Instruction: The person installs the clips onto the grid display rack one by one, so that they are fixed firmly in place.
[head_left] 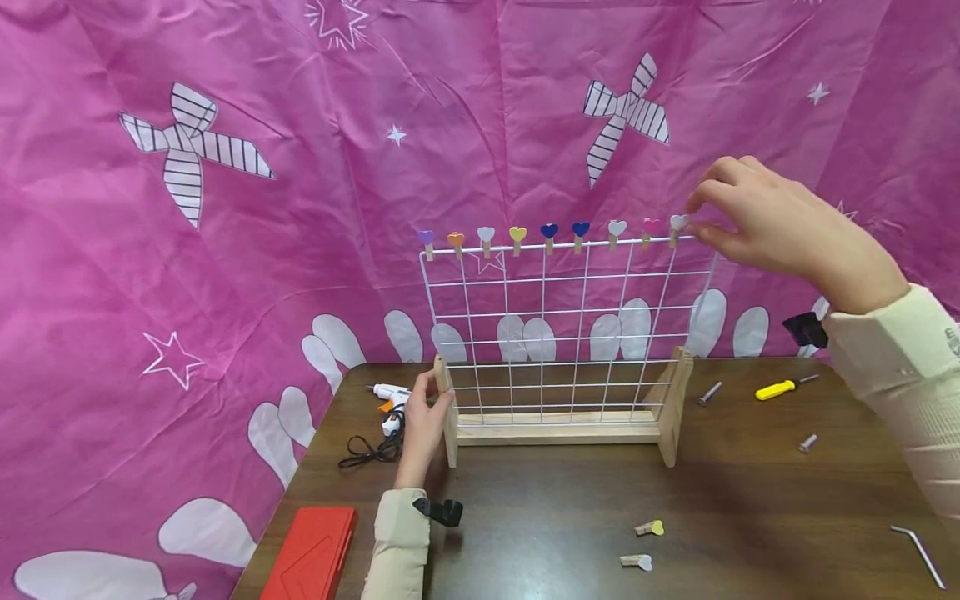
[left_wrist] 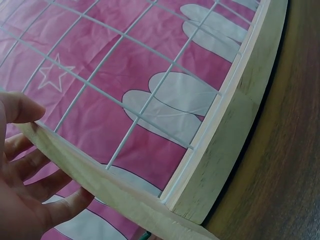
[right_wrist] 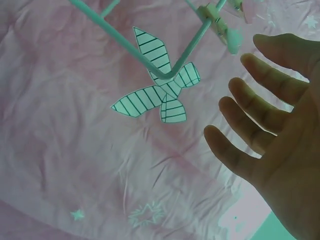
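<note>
A white wire grid [head_left: 562, 333] stands upright in a wooden stand [head_left: 558, 432]. Along its top wire sits a row of small clothespins with coloured hearts, among them a pink one [head_left: 651, 226] and a purple one [head_left: 426, 237]. My left hand [head_left: 424, 421] grips the stand's left side post [left_wrist: 95, 182], thumb on one side and fingers on the other. At the top right corner, my right hand [head_left: 780, 225] is beside the white heart clothespin [head_left: 678, 223] at the row's end. In the right wrist view its fingers [right_wrist: 250, 125] are spread with nothing between them, just apart from that clothespin.
Two loose clothespins, yellow [head_left: 651, 528] and white [head_left: 637, 562], lie on the table [head_left: 540, 500] in front. A glue gun [head_left: 392, 396] with a black cord and a red case [head_left: 311, 554] are at left. Bolts [head_left: 709, 393], a yellow screwdriver [head_left: 776, 389] and a hex key [head_left: 921, 554] lie right.
</note>
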